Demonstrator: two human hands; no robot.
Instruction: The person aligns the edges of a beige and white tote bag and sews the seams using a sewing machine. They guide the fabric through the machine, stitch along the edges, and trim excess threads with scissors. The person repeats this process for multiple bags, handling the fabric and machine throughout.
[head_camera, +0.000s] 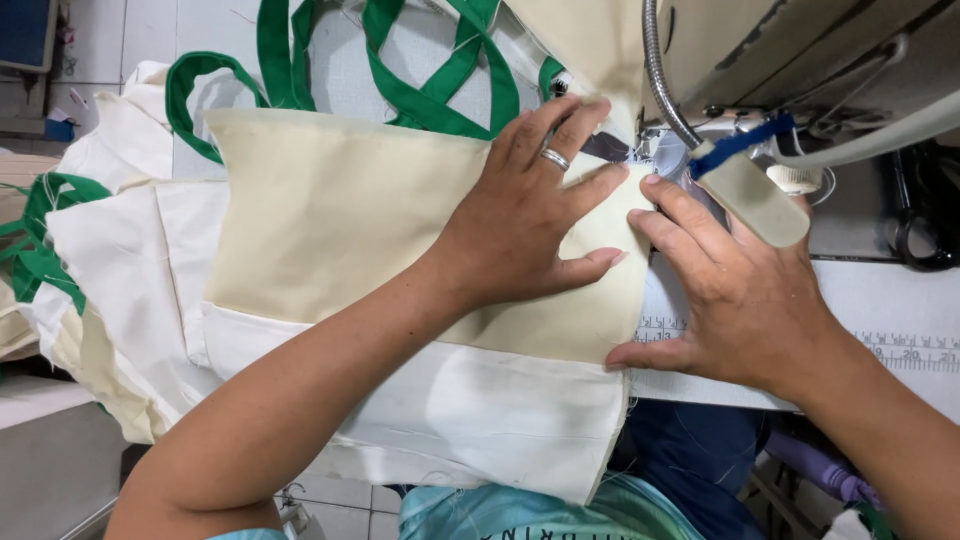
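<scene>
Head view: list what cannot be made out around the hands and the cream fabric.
- Needle area: hidden behind the left hand and the machine's lamp.
- Sewing machine: cut off by the top edge.
- Cream fabric: the part under the left hand is hidden.
- Right hand: palm hidden.

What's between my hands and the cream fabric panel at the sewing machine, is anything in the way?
Nothing visible. The left hand lies flat on the cream fabric panel, and the right hand presses its edge beside the sewing machine. Only the machine's flexible lamp arm hangs above the right hand's fingers.
</scene>
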